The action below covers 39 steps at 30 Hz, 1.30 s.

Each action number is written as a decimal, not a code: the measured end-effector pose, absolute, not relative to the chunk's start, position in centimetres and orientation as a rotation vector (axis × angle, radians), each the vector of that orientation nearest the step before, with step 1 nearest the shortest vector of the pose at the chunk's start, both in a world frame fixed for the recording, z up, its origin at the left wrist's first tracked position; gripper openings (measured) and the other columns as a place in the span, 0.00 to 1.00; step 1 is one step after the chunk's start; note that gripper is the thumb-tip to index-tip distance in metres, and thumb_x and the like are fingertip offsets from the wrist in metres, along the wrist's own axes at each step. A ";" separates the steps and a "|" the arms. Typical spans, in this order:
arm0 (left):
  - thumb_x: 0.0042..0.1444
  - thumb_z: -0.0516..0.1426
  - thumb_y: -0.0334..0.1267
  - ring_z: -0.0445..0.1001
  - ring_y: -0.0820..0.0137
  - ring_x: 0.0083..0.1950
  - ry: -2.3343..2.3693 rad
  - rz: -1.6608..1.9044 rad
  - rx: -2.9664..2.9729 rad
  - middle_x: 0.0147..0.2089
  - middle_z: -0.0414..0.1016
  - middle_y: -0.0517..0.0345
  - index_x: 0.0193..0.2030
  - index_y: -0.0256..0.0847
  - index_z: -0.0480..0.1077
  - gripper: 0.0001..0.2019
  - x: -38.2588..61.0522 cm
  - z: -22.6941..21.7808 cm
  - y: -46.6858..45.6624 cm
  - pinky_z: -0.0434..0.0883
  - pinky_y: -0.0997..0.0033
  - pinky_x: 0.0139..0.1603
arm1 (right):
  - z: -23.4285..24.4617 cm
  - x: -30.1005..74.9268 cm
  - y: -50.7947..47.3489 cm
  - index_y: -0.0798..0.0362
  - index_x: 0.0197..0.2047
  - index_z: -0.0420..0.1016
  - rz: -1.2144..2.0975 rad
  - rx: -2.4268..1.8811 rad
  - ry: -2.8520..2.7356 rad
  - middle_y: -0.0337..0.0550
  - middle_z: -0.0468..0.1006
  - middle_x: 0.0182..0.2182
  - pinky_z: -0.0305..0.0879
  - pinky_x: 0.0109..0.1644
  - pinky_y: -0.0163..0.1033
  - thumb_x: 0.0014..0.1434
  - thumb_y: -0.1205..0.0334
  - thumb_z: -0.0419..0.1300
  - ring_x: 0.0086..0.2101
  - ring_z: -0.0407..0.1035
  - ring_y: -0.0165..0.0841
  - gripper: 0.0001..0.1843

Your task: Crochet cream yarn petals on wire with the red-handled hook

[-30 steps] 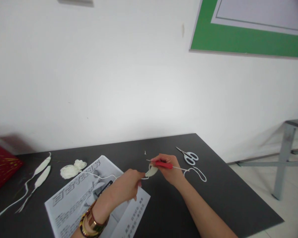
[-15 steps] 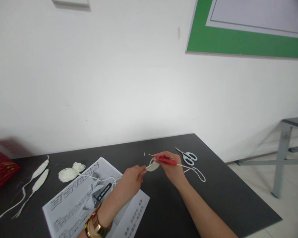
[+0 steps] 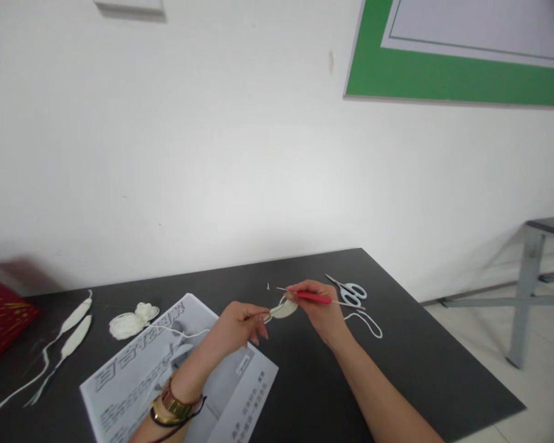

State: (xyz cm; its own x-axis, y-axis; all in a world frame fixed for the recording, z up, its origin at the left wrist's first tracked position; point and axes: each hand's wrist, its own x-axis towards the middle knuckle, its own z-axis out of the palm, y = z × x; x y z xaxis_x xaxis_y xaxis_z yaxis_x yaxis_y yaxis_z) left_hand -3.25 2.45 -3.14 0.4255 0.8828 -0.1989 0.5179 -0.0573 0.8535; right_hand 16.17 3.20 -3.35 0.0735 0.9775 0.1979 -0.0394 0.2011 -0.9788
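My right hand (image 3: 321, 311) grips a crochet hook (image 3: 313, 298) by its red handle, with the thin metal tip pointing left. Between my hands is a small white crocheted piece (image 3: 285, 309), curved like a petal; the right fingertips touch its right end. At its left end, my left hand (image 3: 242, 326) pinches the piece between thumb and forefinger, the other fingers partly spread. White yarn runs from the left hand over the printed sheet to a small ball of white yarn (image 3: 128, 324). A loose yarn loop (image 3: 370, 324) lies right of my right hand.
Scissors (image 3: 348, 289) with pale handles lie behind my right hand on the dark table (image 3: 425, 381). Two leaf-shaped white crocheted pieces (image 3: 76, 337) with yarn tails rest at left, near a red box (image 3: 2, 323). A printed sheet (image 3: 253, 387) lies under my left forearm.
My left hand has shifted slightly left and its lower fingers have opened out, the thumb and forefinger still pinching the piece. The right hand and hook have barely moved.
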 end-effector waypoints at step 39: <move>0.57 0.50 0.38 0.72 0.71 0.31 0.382 0.955 0.210 0.35 0.72 0.46 0.32 0.32 0.71 0.12 -4.6 -3.0 2.9 0.67 0.79 0.20 | -2.9 15.3 1.7 0.52 0.26 0.79 1.146 -0.916 -1.384 0.44 0.82 0.27 0.69 0.34 0.37 0.43 0.63 0.69 0.28 0.75 0.34 0.04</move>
